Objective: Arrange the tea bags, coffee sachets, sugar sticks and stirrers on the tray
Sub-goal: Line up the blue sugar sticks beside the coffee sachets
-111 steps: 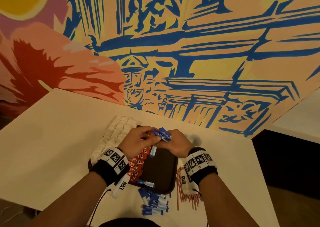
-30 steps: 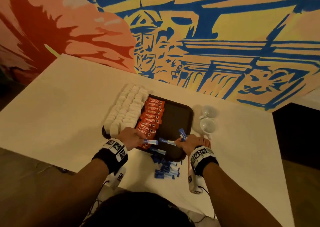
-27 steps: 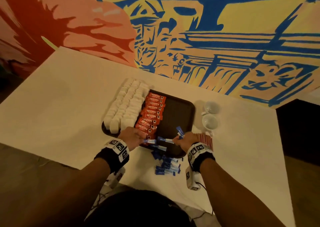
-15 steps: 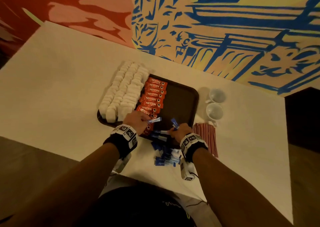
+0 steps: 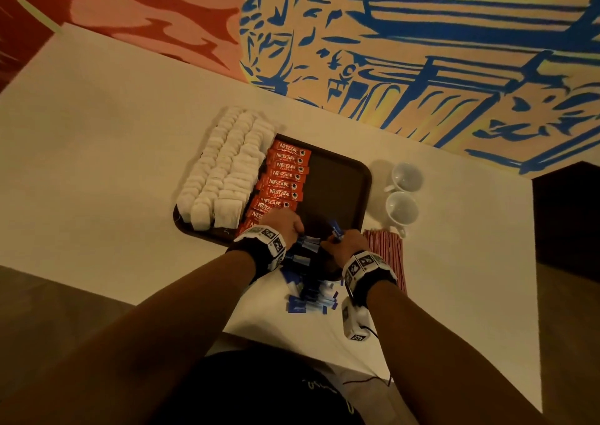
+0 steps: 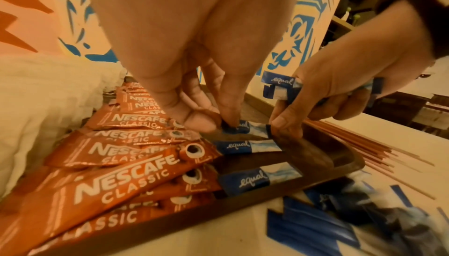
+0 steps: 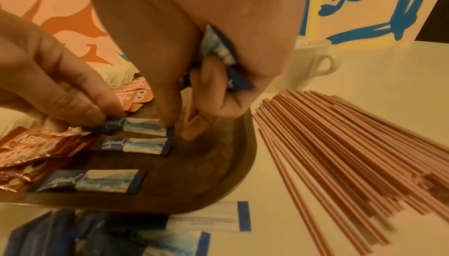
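A brown tray (image 5: 341,177) holds rows of white tea bags (image 5: 227,168) and red coffee sachets (image 5: 285,174). Two blue sugar sticks (image 6: 245,145) lie near its front edge beside the sachets. My left hand (image 6: 218,123) pinches the dark end of a third sugar stick (image 7: 141,124) low on the tray floor. My right hand (image 7: 177,125) touches that stick's other end with its fingertips and grips a bundle of sugar sticks (image 6: 279,87) in its palm. Thin red stirrers (image 7: 340,145) lie on the table to the right of the tray.
Loose sugar sticks (image 5: 311,298) are piled on the white table in front of the tray. Two white cups (image 5: 402,194) stand to the tray's right, behind the stirrers. A painted wall runs along the table's far edge.
The stick my left hand held raised half a second ago is now down on the tray, with both hands at its ends. The head view has tilted further down.
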A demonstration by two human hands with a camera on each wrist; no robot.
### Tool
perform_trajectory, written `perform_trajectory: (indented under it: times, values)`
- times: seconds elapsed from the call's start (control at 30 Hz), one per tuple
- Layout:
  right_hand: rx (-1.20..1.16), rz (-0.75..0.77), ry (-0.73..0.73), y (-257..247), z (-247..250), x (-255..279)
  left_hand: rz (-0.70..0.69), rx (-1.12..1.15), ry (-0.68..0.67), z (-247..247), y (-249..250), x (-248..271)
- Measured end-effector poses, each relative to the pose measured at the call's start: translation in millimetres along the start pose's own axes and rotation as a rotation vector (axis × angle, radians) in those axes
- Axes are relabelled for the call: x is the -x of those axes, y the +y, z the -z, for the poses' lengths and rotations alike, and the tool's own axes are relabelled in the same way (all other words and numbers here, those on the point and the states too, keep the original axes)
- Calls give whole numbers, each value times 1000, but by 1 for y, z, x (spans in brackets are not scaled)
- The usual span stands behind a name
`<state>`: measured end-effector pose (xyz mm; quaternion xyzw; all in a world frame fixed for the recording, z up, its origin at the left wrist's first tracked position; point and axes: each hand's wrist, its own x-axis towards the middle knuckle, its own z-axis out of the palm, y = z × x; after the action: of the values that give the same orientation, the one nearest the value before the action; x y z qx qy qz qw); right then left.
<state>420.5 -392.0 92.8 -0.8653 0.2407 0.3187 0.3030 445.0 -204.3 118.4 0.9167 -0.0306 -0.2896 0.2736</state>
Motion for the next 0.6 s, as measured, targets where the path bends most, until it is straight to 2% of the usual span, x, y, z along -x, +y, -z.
perform_trajectory:
  times: [0.17, 0.37, 0.6]
  values:
    - [-9, -39, -13, -1, -6, -5, -32, -64, -59, 5, 8, -11]
    - [-27, -58, 6, -3, -15, -4, -88, -251, -78, 0, 10, -18]
    - [-51, -54, 4, -2, -18, -2, -183, -316, -117, -2, 8, -20]
